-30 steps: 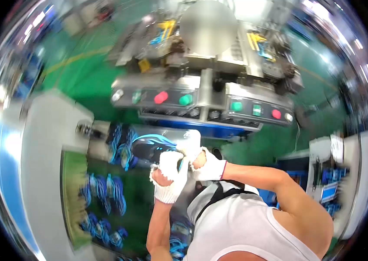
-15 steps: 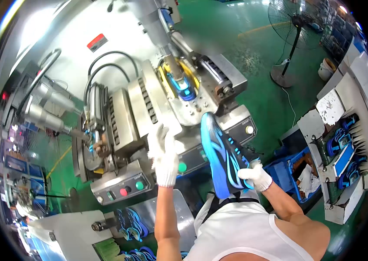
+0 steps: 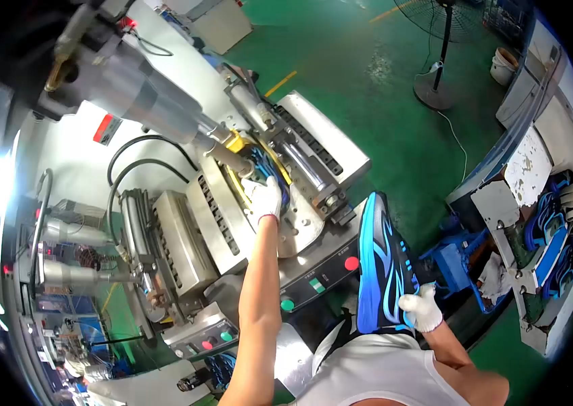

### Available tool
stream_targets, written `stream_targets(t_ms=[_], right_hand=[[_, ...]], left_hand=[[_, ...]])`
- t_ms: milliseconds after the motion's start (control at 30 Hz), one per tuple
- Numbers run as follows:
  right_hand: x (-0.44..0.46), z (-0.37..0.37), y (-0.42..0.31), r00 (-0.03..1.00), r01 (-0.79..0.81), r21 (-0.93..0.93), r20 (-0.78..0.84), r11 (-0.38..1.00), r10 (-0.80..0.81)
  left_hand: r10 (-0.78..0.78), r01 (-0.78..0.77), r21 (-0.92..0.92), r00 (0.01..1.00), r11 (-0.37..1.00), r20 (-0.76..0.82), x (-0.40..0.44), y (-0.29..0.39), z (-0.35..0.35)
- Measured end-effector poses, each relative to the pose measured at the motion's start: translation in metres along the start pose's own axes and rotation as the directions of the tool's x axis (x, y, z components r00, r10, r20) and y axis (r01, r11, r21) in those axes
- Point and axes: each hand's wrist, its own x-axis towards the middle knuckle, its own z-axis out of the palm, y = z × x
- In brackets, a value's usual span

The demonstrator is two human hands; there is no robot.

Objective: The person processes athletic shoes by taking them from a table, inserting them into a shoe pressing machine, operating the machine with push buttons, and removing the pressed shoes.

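I see the left hand (image 3: 264, 199) has moved up to the clamped shoe (image 3: 274, 170) in the machine (image 3: 296, 233), upper centre; I can't tell if it grips. The right hand (image 3: 422, 309) grasps the loose shoe (image 3: 376, 271), right of centre, so both hands are occupied separately.

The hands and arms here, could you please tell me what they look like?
The left hand and right hand each wear a white, knit-looking glove. Neither forearm has a sleeve; the white top looks sleeveless.
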Motion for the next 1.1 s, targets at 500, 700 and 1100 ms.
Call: stream_targets(t_ms=[500, 700, 1100], right_hand=[[0.03, 0.054, -0.059, 0.992, 0.09, -0.333, -0.048, 0.939, -0.112], [0.138, 0.183, -0.104, 0.939, 0.321, -0.375, 0.248, 0.869, -0.24], [0.416, 0.331, -0.05, 0.893, 0.393, -0.91, 0.412, -0.132, -0.179]], left_hand=[[0.157, -0.036, -0.617, 0.977, 0.786, 0.142, -0.075, -0.045, -0.097], [0.011, 0.316, -0.776, 0.923, 0.545, 0.384, -0.234, -0.049, -0.249], [-0.841, 0.779, -0.387, 0.54, 0.494, 0.014, -0.5, -0.162, -0.34]])
